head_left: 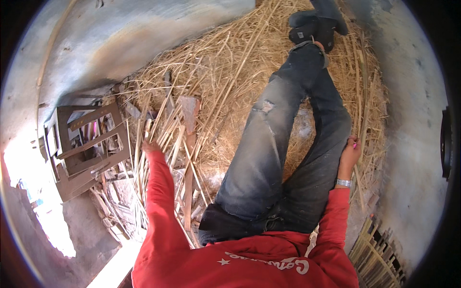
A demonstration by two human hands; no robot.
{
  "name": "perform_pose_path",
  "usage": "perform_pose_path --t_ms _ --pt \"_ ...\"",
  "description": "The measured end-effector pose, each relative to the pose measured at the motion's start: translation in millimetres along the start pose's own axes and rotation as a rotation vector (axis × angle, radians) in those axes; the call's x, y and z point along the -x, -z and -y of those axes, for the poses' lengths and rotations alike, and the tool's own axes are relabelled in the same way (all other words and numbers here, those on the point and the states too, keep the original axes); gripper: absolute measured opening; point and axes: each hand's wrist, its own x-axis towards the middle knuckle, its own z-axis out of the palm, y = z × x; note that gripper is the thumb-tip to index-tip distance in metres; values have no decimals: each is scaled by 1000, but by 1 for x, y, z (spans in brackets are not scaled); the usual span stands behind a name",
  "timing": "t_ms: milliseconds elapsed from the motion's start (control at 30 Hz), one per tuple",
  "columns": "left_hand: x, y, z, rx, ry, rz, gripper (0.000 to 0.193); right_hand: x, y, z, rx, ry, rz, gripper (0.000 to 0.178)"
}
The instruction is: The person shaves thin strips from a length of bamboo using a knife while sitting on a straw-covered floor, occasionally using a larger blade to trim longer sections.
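My left hand [151,146] reaches out to the left, down at a heap of thin pale reed sticks [165,139]. Its fingers are small and partly lost among the sticks, so their grip cannot be made out. Close beside my right thigh, my right hand [351,151] is closed, with a small bright pink thing [355,144] showing between the fingers. What that thing is remains too small to tell. My legs in worn dark jeans [261,149] stretch out ahead, crossed at the ankles.
A brown wooden frame with slats [91,144] leans by the bright opening at left. Loose straw [206,86] covers the floor. A reddish-brown board [190,115] lies among sticks. Pale walls [408,96] rise on both sides; a slatted cane panel [377,254] stands at lower right.
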Motion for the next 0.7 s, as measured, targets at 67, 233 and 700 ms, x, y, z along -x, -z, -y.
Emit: perform_pose_path --t_ms 67,233,700 --pt "-72 9 96 -566 56 117 92 -3 -20 -10 12 2 43 16" --pt "-75 7 84 -95 81 606 89 7 -8 32 99 -45 -18 17" --pt "-20 69 64 330 -543 -484 16 11 -15 38 -16 -34 -1 15"
